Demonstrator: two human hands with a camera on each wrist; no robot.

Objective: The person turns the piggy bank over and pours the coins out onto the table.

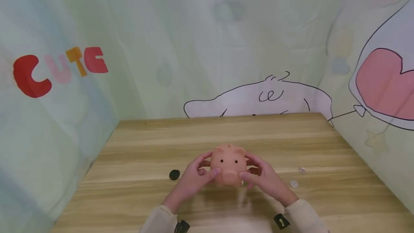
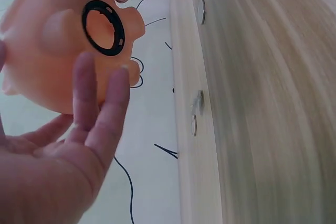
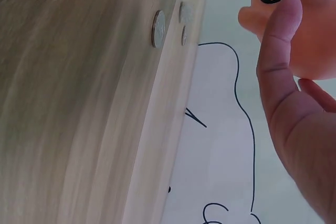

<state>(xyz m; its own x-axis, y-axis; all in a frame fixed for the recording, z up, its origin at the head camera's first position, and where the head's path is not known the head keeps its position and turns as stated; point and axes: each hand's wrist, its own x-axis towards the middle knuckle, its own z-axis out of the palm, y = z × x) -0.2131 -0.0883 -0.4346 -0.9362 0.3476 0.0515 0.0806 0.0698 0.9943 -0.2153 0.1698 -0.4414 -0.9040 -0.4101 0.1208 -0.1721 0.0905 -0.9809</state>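
A pink piggy bank is held up over the wooden table, its face toward me. My left hand grips its left side, the thumb beside the snout. On the other side my right hand holds it the same way. Underneath, the black ring round its belly hole shows in the left wrist view, with no plug in it. In the right wrist view a fingertip of the right hand lies by that ring. Below the snout, a pale blurred streak shows over the table.
On the wooden table, a round black plug lies left of the left hand. Two silver coins, a nearer coin and a farther coin, lie right of the right hand. Printed cloth hangs behind the table and along both sides.
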